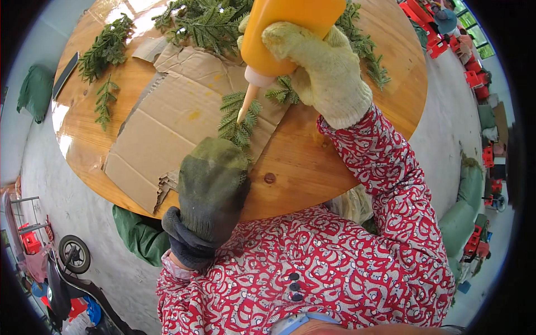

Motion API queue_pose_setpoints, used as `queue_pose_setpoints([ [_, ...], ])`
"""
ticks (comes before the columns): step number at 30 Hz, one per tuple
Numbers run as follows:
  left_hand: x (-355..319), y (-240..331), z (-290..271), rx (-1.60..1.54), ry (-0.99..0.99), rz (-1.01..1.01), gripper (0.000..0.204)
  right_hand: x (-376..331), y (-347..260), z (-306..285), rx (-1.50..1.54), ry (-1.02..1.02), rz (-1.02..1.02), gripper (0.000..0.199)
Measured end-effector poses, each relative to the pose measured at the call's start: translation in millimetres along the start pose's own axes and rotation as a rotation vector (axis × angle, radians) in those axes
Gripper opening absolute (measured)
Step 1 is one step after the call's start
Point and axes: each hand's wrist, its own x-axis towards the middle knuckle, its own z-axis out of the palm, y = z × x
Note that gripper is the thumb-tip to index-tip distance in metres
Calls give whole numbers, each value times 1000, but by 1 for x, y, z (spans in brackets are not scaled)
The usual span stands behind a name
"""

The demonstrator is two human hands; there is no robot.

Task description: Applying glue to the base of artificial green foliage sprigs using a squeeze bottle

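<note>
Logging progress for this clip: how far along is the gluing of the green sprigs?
Done: hard to tell; yellow smears on the cardboard suggest earlier squeezes. In hand: the right hand tips the orange bottle, nozzle down, onto a sprig that the left hand pins to the cardboard. Left: loose sprigs at the table's far edge lie untouched.

Greens, orange and a red-and-white print over warm wood

We see our left hand [212, 184] in a dark grey glove stained mossy green, our right hand [318, 72] in a pale yellowish glove, an orange squeeze bottle [279, 33] with a tan nozzle, green fir sprigs [240, 120] on brown cardboard [167, 128], a honey-coloured round table [312, 162], and red sleeves [385, 184] patterned with white swirls.
</note>
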Motion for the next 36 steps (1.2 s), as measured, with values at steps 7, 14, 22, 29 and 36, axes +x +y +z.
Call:
queue_pose_setpoints([
  [7, -3, 1, -2, -13, -42, -29, 31, 4, -2, -5, 29, 9, -72, 23],
  [14, -2, 3, -3, -23, -58, -39, 31, 4, -4, -6, 12, 51, -82, 24],
  [22, -4, 3, 1, -3, -70, -34, 32, 3, -11, -9, -21, 81, -73, 26],
  [29, -6, 4, 2, 29, -16, -11, 37, 5, -9, -12, 1, 104, -91, 28],
  [36, -6, 7, 0, 45, -47, -34, 31, 5, -11, -13, -12, 119, -132, 29],
])
